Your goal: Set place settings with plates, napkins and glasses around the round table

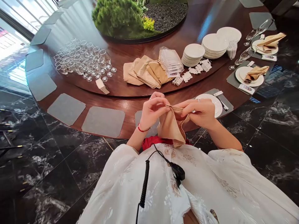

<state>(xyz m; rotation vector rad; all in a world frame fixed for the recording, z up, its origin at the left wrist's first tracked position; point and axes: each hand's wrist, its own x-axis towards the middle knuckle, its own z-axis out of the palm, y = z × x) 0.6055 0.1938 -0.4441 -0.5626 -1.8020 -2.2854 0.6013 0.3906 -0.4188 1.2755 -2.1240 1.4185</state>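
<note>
A tan cloth napkin (171,126) hangs between my two hands, in front of my body at the table's near edge. My left hand (155,109) pinches one part of its upper hem between thumb and fingertips. On the other side, my right hand (198,111) grips the same hem, so the edge is stretched between them and the cloth drapes below in folds. Behind my right hand, a white plate (216,104) is partly hidden. A pile of folded tan napkins (146,71) lies beyond my hands on the raised turntable.
Many stemmed glasses (86,59) crowd the turntable's left. Plastic-wrapped packets (171,60), small plates (192,53) and larger plates (213,45) stand to the right. Grey placemats (104,121) line the table edge. Set places with folded napkins (255,74) are at far right. A planted centrepiece (119,18) fills the middle.
</note>
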